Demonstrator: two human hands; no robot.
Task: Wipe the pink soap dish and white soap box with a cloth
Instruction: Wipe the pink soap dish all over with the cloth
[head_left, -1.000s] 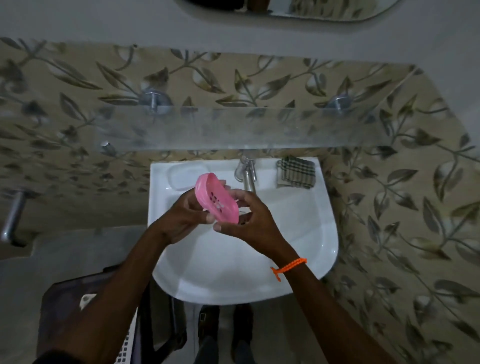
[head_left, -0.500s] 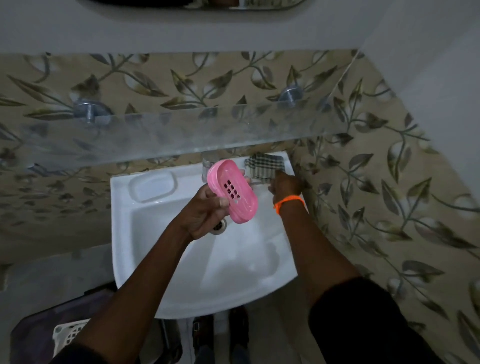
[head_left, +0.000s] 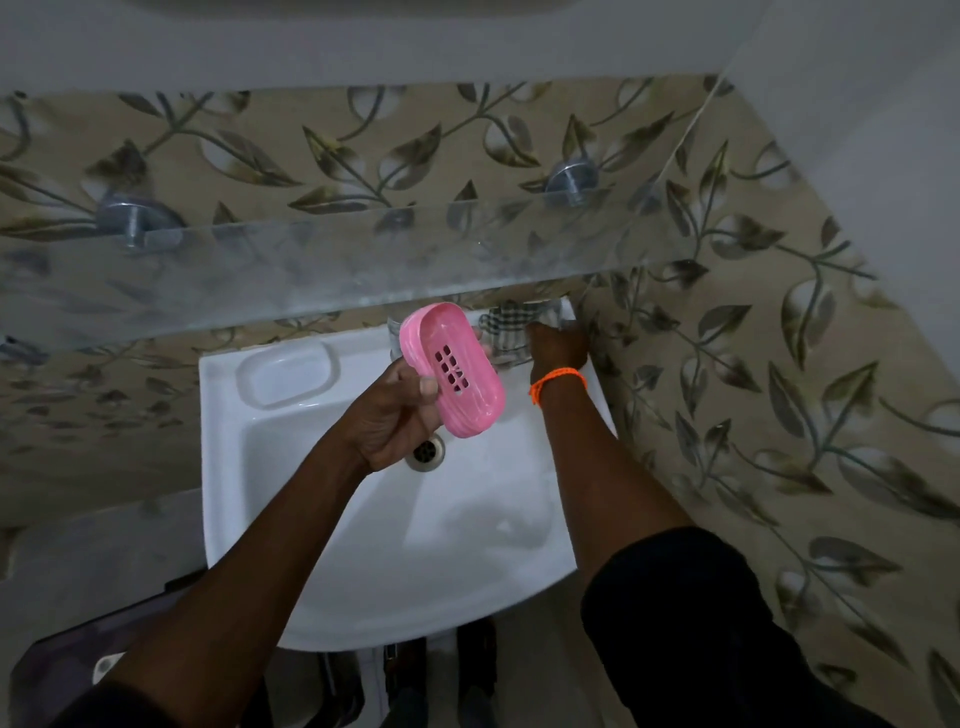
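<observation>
The pink oval plastic soap dish is held tilted above the white ceramic basin, just over the drain. It is gripped along its near-left edge by the left hand, thumb on the rim and fingers curled beneath; with so narrow a hold, it could probably slip into the basin. At the far right corner, the checked cloth is touched by the right hand; whether it is grasped cannot be told.

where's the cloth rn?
Head view: cloth lies on the sink's back right corner, just right of the pink dish, with the right hand on it.
</observation>
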